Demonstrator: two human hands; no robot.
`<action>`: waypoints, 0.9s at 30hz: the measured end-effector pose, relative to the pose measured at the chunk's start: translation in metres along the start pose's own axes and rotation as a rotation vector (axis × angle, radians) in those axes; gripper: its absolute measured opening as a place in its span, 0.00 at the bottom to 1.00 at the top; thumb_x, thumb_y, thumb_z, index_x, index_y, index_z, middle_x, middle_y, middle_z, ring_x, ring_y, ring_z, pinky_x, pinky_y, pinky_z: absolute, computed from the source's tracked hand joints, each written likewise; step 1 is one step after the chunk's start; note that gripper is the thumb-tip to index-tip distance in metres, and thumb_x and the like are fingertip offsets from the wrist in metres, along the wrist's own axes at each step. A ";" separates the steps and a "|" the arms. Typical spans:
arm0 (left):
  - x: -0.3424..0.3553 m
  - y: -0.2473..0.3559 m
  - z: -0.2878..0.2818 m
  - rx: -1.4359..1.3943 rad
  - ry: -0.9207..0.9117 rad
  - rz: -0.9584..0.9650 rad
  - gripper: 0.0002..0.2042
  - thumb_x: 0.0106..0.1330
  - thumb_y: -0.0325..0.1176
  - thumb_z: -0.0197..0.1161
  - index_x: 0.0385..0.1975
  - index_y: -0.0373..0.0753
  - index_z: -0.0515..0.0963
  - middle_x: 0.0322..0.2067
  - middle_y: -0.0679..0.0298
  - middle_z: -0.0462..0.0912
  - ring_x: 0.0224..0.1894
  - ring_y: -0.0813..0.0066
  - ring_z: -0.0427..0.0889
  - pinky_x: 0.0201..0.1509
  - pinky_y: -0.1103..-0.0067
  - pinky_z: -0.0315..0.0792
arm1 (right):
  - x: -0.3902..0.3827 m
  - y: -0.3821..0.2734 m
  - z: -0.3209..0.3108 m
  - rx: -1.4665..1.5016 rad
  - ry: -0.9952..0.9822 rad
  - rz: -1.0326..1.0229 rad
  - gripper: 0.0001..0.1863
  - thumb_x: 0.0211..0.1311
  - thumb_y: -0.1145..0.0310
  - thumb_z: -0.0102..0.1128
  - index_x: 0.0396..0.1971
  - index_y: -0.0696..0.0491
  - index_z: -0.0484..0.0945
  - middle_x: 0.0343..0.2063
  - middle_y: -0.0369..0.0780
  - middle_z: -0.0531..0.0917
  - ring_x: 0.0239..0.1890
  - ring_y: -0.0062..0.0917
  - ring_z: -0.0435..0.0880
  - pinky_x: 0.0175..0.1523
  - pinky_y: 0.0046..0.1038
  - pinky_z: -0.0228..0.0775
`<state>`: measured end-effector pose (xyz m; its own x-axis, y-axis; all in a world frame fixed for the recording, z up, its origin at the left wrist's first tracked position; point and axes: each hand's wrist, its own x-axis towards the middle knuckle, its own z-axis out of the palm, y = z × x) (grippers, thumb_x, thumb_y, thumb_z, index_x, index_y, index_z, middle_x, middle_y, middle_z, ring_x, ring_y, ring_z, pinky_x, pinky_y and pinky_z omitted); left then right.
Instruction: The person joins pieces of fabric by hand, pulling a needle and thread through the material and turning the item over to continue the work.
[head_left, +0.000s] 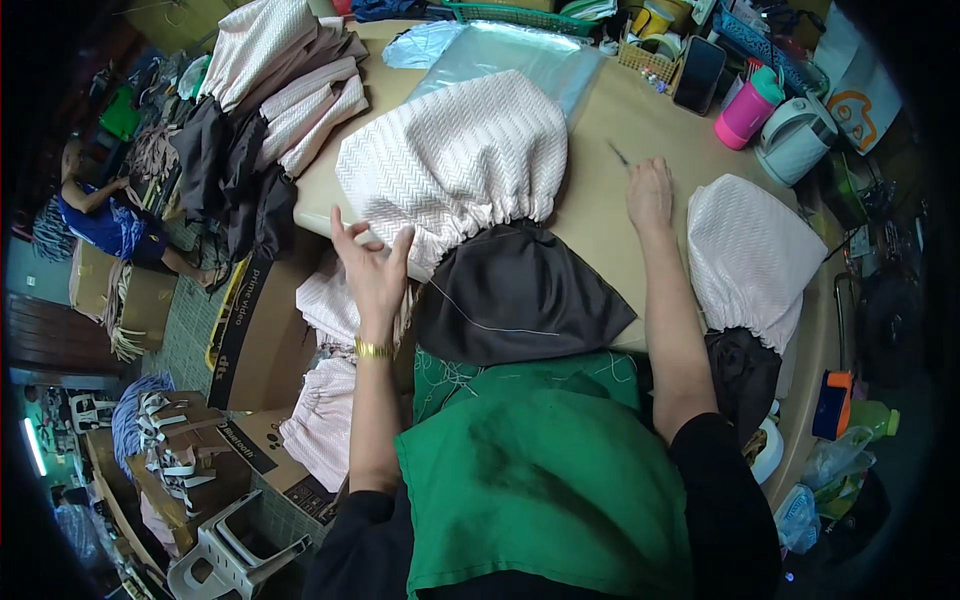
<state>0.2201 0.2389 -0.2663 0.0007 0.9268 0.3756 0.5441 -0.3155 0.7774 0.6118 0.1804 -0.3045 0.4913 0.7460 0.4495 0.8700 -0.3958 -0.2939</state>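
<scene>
Two hands at a pink-and-black gathered cloth piece on a tan desk

The left hand (372,262) stands open, fingers spread, its fingertips touching the gathered edge of a pale pink herringbone-textured cloth piece (455,160) whose puffed, rounded top joins a smooth black lining (515,295) that reaches the near edge of the desk (610,130). The right hand (650,193) rests on the desk, pinching a thin dark pointed tool (619,154), too small to identify. A second pink-and-black piece (750,255) lies just right of that forearm. Folded pink and dark fabrics (270,90) are piled at the far left, and a clear plastic bag (520,55) lies behind the cloth.
</scene>
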 end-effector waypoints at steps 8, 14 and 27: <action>0.091 0.008 0.062 0.161 0.044 0.392 0.40 0.45 0.31 0.75 0.61 0.39 0.62 0.48 0.49 0.71 0.42 0.59 0.78 0.44 0.70 0.75 | 0.001 0.002 0.001 1.121 0.065 0.523 0.12 0.73 0.67 0.43 0.44 0.57 0.75 0.25 0.33 0.75 0.18 0.12 0.67 0.23 0.16 0.60; 0.012 0.101 0.059 -0.145 -0.230 0.708 0.23 0.54 0.33 0.68 0.48 0.31 0.71 0.41 0.46 0.77 0.44 0.50 0.78 0.49 0.66 0.71 | -0.005 0.005 -0.009 1.735 -0.346 0.449 0.22 0.69 0.50 0.51 0.39 0.57 0.76 0.22 0.32 0.75 0.17 0.12 0.68 0.21 0.16 0.58; -0.012 0.025 -0.005 0.135 -0.124 0.186 0.29 0.56 0.39 0.68 0.55 0.34 0.69 0.47 0.48 0.77 0.52 0.57 0.76 0.53 0.67 0.69 | -0.062 -0.127 -0.027 0.486 -0.444 -0.209 0.17 0.58 0.60 0.63 0.27 0.62 0.79 0.20 0.45 0.81 0.26 0.27 0.82 0.34 0.31 0.71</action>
<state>0.2290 0.2192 -0.2488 0.2097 0.8757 0.4349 0.6322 -0.4607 0.6229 0.4721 0.1701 -0.2725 0.1615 0.9703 0.1799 0.7763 -0.0124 -0.6303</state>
